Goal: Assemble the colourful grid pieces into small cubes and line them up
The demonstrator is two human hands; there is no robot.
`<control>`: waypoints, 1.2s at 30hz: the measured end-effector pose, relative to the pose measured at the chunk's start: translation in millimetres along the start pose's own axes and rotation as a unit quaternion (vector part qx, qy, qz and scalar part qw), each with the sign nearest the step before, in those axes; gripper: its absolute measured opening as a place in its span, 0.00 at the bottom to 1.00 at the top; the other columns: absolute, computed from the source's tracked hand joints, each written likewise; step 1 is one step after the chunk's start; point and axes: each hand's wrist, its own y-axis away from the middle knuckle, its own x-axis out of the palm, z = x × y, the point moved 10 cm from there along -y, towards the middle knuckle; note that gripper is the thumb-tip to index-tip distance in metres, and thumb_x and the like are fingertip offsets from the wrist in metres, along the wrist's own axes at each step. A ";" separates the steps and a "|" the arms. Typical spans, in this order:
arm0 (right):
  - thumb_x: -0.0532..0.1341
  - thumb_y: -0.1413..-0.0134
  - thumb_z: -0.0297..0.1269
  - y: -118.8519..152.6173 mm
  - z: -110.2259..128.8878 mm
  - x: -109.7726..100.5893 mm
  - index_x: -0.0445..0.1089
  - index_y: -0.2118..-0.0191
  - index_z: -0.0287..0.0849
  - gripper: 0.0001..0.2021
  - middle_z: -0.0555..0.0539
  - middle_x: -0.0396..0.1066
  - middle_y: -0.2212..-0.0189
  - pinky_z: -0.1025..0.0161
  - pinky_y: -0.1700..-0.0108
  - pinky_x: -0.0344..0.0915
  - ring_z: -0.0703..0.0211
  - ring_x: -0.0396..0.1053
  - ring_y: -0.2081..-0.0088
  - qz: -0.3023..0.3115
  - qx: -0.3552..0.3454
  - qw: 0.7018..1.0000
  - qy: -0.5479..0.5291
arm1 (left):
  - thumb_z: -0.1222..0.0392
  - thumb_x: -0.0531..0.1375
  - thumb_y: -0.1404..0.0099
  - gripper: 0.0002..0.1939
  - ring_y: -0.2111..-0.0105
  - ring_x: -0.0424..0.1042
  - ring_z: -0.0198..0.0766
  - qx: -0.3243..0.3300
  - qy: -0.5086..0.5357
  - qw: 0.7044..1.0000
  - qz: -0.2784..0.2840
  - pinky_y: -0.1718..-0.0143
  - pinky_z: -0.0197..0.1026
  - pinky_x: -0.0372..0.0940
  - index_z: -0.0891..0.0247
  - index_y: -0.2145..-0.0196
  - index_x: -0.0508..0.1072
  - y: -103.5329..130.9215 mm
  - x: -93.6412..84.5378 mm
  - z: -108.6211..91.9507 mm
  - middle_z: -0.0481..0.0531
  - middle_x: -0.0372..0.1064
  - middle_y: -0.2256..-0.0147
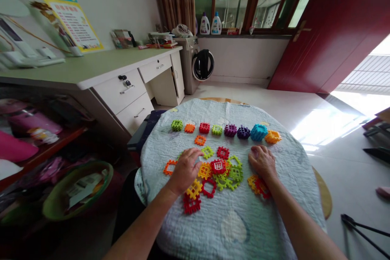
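Observation:
My left hand point(187, 168) hovers or rests over the left side of a loose pile of toothed plastic building squares, fingers slightly bent and apart. Beside it are an orange frame piece point(170, 167), a yellow piece point(194, 189), a red frame piece point(209, 187) and a lime green piece point(207, 152). A red piece with a white grid point(218, 166) lies mid-pile, next to green pieces point(235, 172). My right hand point(263, 162) lies on the cloth, fingers loosely bent, with no piece visible in it. Red and yellow pieces point(258, 186) lie by its wrist.
Across the far side of the cloth-covered round table point(213, 235) runs a row of pieces sorted by colour, including a purple stack point(230, 130) and a blue stack point(258, 132). A desk point(115, 63) stands left; a washing machine point(190, 65) is behind.

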 end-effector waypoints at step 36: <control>0.54 0.45 0.44 -0.6 -1.6 1.1 0.70 0.54 0.46 0.16 0.44 0.68 0.51 0.50 0.49 0.57 0.47 0.63 0.50 -0.010 -0.016 1.000 0.018 | 0.63 0.63 0.49 0.28 0.43 0.60 0.50 -0.012 -0.103 0.988 0.112 0.39 0.55 0.52 0.58 0.49 0.69 43.1 -20.3 68.1 0.54 0.68 0.48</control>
